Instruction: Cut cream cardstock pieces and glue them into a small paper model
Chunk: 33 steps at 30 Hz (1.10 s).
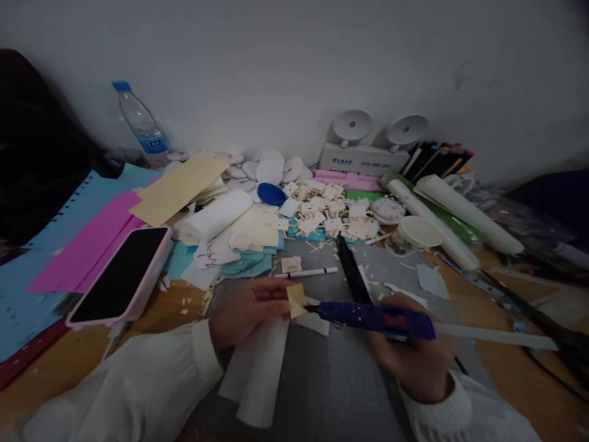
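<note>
My left hand (251,309) pinches a small yellow paper piece (297,299) above the grey mat (340,380). A blue hot glue gun (375,318) is in my right hand (414,353), its tip at the right edge of the yellow piece. From the gun's rear sticks a long translucent glue stick (497,336). White rolled paper (264,380) lies beneath my left hand. Just beyond it are a white pen (308,272) and a small cream piece (291,264).
Many small cream pieces (322,212) are piled at the back centre. A phone (122,276) and coloured sheets lie left, near a water bottle (142,126). A paper cup (415,233), white rolls and a black cable stand or lie right.
</note>
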Each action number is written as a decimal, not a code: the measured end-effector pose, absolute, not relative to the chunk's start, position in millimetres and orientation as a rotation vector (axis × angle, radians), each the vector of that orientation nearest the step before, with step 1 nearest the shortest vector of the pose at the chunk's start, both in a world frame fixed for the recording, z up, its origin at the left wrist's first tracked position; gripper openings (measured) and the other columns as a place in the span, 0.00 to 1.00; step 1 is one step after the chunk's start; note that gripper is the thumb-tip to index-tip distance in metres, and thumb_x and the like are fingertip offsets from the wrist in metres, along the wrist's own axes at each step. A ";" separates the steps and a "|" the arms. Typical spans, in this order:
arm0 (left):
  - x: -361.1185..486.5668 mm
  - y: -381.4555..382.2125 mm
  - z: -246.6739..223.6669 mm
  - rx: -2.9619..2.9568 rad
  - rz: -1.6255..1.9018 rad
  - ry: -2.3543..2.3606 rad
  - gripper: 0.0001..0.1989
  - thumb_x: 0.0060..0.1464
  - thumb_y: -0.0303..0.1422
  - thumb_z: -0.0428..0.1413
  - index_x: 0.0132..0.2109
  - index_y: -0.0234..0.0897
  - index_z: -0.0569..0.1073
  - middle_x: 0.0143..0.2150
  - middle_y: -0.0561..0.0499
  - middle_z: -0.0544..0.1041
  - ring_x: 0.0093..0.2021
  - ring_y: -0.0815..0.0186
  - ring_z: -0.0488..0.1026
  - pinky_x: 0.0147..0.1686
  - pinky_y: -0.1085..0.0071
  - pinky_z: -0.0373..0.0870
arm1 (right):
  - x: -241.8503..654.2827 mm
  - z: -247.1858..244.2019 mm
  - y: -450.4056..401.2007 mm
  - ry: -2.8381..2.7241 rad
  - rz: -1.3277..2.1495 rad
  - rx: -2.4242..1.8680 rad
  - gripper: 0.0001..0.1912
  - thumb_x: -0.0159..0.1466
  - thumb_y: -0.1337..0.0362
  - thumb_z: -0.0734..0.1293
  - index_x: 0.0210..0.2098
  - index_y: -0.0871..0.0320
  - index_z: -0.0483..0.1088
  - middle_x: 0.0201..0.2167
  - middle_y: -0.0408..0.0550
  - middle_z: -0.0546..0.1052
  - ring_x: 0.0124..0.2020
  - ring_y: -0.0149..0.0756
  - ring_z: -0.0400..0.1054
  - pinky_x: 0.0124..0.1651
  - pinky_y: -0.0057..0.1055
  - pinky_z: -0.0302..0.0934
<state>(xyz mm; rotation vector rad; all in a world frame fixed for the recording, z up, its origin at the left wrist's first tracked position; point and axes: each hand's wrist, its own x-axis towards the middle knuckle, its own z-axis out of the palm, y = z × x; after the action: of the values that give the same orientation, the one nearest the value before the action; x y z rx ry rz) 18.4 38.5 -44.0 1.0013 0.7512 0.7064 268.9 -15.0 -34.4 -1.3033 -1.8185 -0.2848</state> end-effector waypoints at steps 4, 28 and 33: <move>18.3 38.1 -44.1 0.978 0.713 0.734 0.14 0.48 0.33 0.62 0.44 0.39 0.77 0.35 0.52 0.79 0.31 0.69 0.72 0.36 0.74 0.67 | 268.1 -33.1 -15.4 -1.836 -0.242 -1.294 0.08 0.54 0.66 0.68 0.32 0.54 0.64 0.22 0.39 0.70 0.21 0.33 0.67 0.24 0.29 0.62; 19.3 37.4 -38.8 0.997 0.700 0.638 0.12 0.49 0.31 0.62 0.44 0.38 0.77 0.37 0.51 0.80 0.32 0.70 0.74 0.35 0.76 0.70 | 263.0 -33.1 -19.2 -1.844 -0.093 -1.295 0.05 0.55 0.66 0.66 0.30 0.55 0.63 0.21 0.40 0.68 0.21 0.32 0.66 0.24 0.27 0.61; 18.8 37.3 -38.4 0.988 0.685 0.642 0.12 0.47 0.29 0.63 0.42 0.38 0.78 0.36 0.52 0.80 0.32 0.70 0.75 0.36 0.75 0.70 | 263.4 -38.1 -19.7 -1.819 -0.070 -1.302 0.07 0.55 0.66 0.67 0.32 0.55 0.64 0.23 0.40 0.69 0.22 0.31 0.67 0.25 0.27 0.61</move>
<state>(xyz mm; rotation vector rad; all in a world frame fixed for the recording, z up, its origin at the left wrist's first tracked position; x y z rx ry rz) 18.8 37.3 -38.4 0.9882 0.6416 0.6850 263.4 -19.7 -38.1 -1.3015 -1.8194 -0.0696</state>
